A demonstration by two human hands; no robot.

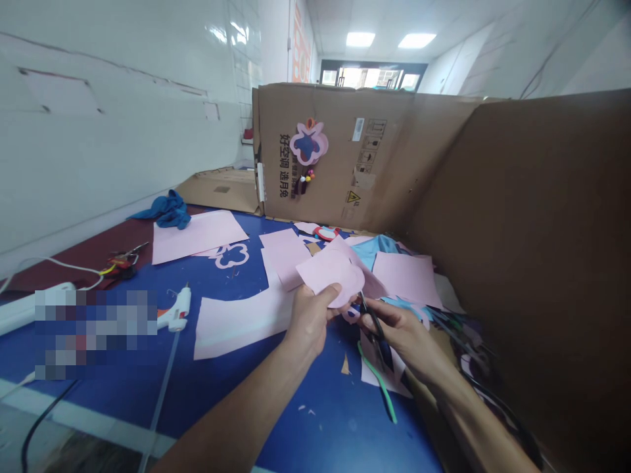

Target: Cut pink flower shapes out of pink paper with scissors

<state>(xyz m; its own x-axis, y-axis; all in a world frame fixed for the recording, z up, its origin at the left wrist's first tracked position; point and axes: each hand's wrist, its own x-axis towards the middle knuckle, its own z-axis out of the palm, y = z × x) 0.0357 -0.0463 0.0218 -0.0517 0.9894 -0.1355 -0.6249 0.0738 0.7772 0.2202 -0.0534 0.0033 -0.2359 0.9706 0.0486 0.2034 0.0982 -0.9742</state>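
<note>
My left hand (pixel 315 312) pinches a pink paper sheet (pixel 328 266), thumb on top and fingers beneath. The sheet's right side has a rounded, curved edge. In my right hand (pixel 394 325) is a pair of dark-handled scissors (pixel 373 318), its blades at the lower right edge of the paper. Whether the blades are apart I cannot tell. Just under the paper shows part of a small pink cut-out loop (pixel 351 315). Below my hands a green fuzzy stem (pixel 378 384) lies beside another pink piece (pixel 369 371) on the blue table (pixel 296 433).
Pink sheets (pixel 197 236) and a flower-shaped outline (pixel 233 256) lie on the left, near a white glue gun (pixel 178 309) and a blue cloth (pixel 170 209). Cardboard walls (pixel 394 164) stand behind and right; a pink flower ornament (pixel 309 143) hangs there. Scraps crowd the right side.
</note>
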